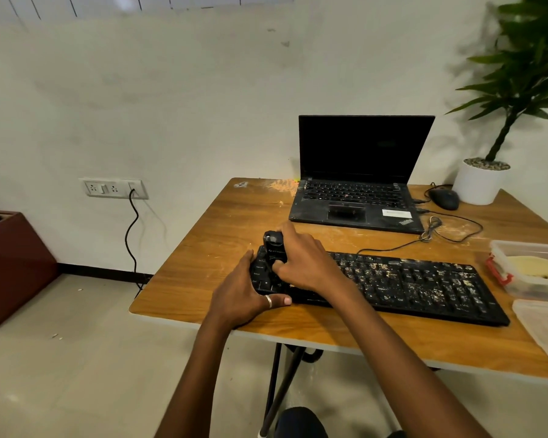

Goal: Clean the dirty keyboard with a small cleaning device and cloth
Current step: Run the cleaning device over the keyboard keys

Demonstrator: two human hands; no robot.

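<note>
I think I am at the crumb-sucking step. My right hand (304, 260) grips the small black cleaning device (274, 246) and stands it on the left end of the keyboard (424, 289), which lies near the front edge of the surface (219, 222). My left hand (244, 292) holds that end steady. Crumbs (374, 270) cover the middle and right keys, so next I should slide the device slowly right.

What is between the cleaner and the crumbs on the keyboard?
Nothing visible. The right hand holds the cleaner on the left end of the keyboard; the crumbs lie to its right. The left hand grips the left edge.
</note>
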